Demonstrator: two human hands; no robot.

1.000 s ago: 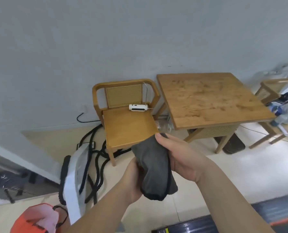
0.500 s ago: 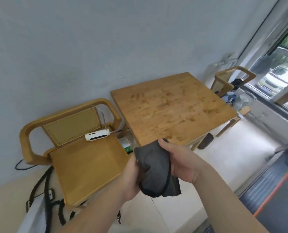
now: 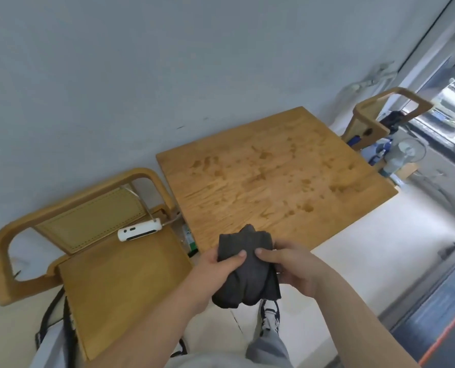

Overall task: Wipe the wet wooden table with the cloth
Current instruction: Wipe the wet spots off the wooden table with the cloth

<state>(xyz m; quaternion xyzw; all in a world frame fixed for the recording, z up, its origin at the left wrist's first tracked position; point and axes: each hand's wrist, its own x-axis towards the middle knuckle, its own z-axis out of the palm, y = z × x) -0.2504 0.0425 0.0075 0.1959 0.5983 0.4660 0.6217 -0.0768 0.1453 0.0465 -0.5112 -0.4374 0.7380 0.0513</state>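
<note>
Grey wall (image 3: 141,62) backs the scene, and against it stands the wooden table (image 3: 327,211), its top blotched with dark wet patches (image 3: 258,176) across the middle and right. We hold the cloth (image 3: 247,272), dark grey and bunched, in front of us at the table's near edge, above the floor (image 3: 353,256) rather than on the wood. Our left hand (image 3: 215,272) is closed on the cloth's left side, thumb pressed on top. Our right hand (image 3: 292,266) is closed on its right side, thumb likewise on top, so the two thumbs nearly meet. The lower folds hang below both hands.

Below the cloth we see one shoe (image 3: 270,314) and a grey trouser leg (image 3: 269,349). Left of the table stands a wooden chair (image 3: 115,282), with a small white device (image 3: 139,231) lying at the far edge of its seat. Another chair (image 3: 375,118) stands past the table's far right corner, near a window (image 3: 452,102).
</note>
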